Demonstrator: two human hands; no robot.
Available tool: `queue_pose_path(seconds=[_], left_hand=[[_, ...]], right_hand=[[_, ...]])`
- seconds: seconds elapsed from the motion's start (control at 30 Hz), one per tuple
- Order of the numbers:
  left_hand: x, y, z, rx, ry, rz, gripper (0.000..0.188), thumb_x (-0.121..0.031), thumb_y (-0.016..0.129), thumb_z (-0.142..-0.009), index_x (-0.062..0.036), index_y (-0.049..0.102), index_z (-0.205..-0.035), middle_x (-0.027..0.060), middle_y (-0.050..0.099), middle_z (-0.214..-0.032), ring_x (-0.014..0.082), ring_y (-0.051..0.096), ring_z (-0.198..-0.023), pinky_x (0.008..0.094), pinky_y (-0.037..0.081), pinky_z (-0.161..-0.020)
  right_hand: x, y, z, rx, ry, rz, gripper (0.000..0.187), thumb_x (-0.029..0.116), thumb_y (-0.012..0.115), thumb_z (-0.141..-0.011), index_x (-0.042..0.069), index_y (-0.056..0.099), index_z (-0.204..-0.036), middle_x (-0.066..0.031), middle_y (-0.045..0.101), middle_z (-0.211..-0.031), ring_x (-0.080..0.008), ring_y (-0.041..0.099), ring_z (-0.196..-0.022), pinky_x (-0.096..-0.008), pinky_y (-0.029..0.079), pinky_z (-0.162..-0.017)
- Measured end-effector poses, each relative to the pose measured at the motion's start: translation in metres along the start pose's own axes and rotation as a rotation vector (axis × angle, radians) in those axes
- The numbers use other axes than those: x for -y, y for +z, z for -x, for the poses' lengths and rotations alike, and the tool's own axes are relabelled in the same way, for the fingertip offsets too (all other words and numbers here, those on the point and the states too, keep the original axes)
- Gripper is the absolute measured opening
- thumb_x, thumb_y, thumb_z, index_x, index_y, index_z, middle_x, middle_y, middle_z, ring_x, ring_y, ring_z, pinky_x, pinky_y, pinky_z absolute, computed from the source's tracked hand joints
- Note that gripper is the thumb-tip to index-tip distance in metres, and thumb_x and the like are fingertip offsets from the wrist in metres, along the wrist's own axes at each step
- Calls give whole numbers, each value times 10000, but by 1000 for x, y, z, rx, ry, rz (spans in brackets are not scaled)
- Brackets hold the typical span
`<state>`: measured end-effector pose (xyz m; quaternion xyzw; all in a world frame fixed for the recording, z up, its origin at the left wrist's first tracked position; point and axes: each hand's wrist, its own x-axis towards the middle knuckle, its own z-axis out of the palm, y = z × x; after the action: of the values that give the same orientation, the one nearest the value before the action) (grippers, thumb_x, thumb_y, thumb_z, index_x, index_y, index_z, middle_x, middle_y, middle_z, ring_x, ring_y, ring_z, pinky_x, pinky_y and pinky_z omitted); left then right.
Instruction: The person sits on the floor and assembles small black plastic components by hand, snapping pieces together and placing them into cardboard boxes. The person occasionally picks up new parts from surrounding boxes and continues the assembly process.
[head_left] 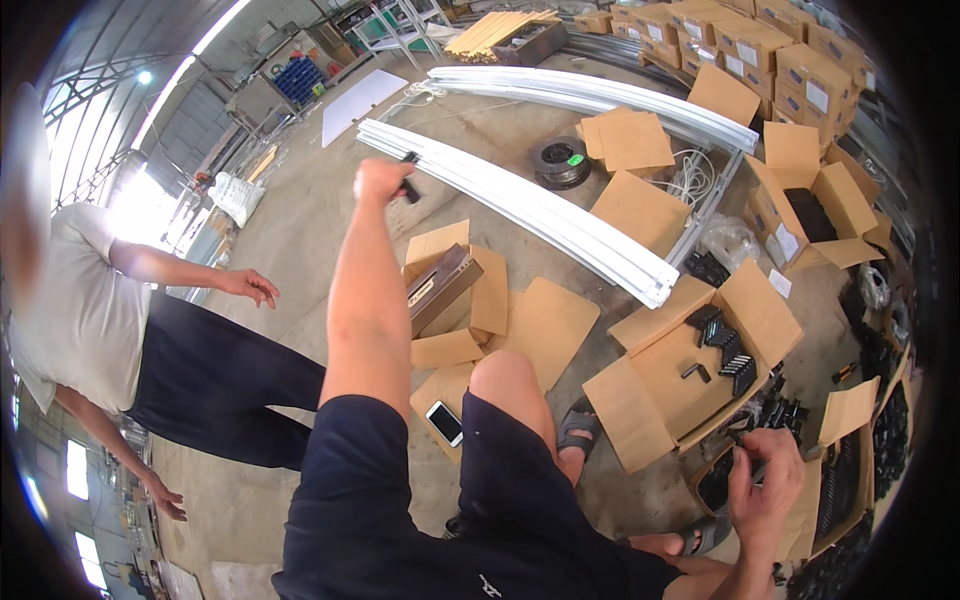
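My left hand reaches far forward, closed around a black plastic piece. It is above the near bundle of long white strips, close to its far left end; I cannot tell if it touches them. At the lower right, my right hand is curled, thumb near the fingers, with a small dark thing at its tips that I cannot make out. Beyond that hand stands an open cardboard box with black plastic parts stacked inside and one loose black part.
Another person stands at the left. A narrow brown box sits in an open carton by my knee, near a phone on cardboard. Further off are a black wire spool, a second white bundle and stacked cartons.
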<state>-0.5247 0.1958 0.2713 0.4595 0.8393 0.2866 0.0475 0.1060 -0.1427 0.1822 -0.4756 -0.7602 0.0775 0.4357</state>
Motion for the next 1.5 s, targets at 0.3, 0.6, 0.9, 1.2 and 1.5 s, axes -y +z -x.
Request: queue_pose_path(seconds=[0.3,0.6,0.9,1.2,1.5], left_hand=[[-4,-48,-1,-39,85,-7,336,-265,880,-811,41,791,-916,75,699,-704,161,645,-502,329,508,-458],[-127,129,283,465,591,607,318,-295,794,-854,-100,807,-1105,39,764,-817,129,656,-682,320,533,-653],[-151,231,450,470,989,630,401,-275,846,-841,-85,752,-1181,125,770,-995,338,739,-843,405,593,-735],[-169,239,476,326,1147,551,416,-188,891,-749,-85,723,-1116,73,780,-1014,269,737,-774,375,582,-660],[-165,234,481,286,1235,450,482,-152,896,-687,-63,728,-1130,59,785,-1049,220,697,-697,344,562,-628]], right_hand=[[1,-3,-3,25,-14,1,242,-68,726,-812,-6,615,-1019,-126,677,-878,-283,630,-706,-383,499,-641],[-3,17,-13,-35,15,27,190,-42,708,-879,-10,616,-1042,-140,665,-883,-311,623,-722,-386,490,-653],[-34,23,10,-116,293,-10,162,-76,673,-913,-16,660,-1063,-164,677,-922,-332,654,-829,-399,528,-755],[-74,33,12,-191,142,170,230,-5,810,-819,58,723,-1022,-114,722,-948,-298,688,-787,-375,556,-660],[-80,53,19,-126,-11,391,327,36,811,-758,50,708,-1068,-63,689,-964,-250,666,-782,-346,545,-620]])
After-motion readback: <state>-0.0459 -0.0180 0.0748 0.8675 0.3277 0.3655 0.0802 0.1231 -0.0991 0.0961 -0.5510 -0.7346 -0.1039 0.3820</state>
